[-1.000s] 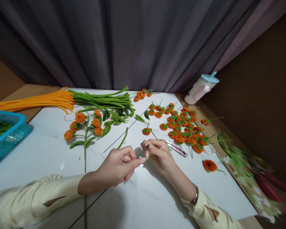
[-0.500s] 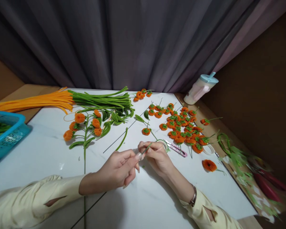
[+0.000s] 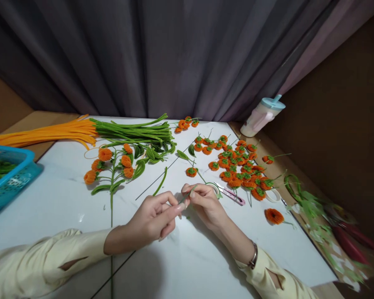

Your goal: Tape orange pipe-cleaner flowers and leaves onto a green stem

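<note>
Close together over the white tabletop, both hands pinch a thin green stem [image 3: 183, 198]. My left hand [image 3: 154, 216] holds it between thumb and index finger, with the other fingers curled. My right hand [image 3: 205, 204] grips its other end at the fingertips, where a bit of green curves up. Just behind the right hand lies a roll of green tape [image 3: 217, 190], partly hidden by the fingers. Beside it rests a pink craft knife [image 3: 232, 195] with its blade out. One orange fuzzy flower [image 3: 191, 171] with a green base lies beyond the hands.
Many orange flower heads [image 3: 237, 164] spread at the right. An assembled flower branch [image 3: 112, 176] lies left, below green pipe cleaners [image 3: 134, 132] and orange pipe cleaners [image 3: 50, 131]. A blue basket [image 3: 25, 174], a tumbler [image 3: 262, 116] and red-handled pliers [image 3: 350, 245] stand around the edges.
My left hand has shifted slightly left and turned a little, its fingers repositioned on the stem. The green piece at my right fingertips now looks more curved. Other things stay put.
</note>
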Demonstrator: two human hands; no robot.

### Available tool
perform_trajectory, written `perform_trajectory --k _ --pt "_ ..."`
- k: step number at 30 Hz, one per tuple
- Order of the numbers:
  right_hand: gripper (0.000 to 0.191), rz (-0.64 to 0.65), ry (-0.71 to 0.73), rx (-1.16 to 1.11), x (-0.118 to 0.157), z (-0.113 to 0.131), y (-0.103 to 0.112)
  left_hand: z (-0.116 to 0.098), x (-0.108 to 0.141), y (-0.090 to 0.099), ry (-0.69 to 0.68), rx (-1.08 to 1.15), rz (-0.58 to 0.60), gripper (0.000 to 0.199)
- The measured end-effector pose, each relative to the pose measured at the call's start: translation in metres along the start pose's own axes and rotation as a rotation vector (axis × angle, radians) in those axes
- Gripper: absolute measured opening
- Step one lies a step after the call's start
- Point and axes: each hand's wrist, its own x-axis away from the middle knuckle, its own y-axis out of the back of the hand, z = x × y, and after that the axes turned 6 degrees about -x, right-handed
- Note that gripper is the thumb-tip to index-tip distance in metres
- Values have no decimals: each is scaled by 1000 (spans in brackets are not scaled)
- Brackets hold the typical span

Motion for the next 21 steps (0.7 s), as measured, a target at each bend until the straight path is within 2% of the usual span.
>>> perform_trajectory --k 4,11,21 --pt "23 11 20 -9 0 -1 1 0 0 0 14 -13 34 40" --pt "20 81 -30 -108 2 -6 -4 5 -1 -3 -15 -75 -25 41" --pt "18 91 22 -61 3 -1 -3 2 -4 -3 126 103 102 45"
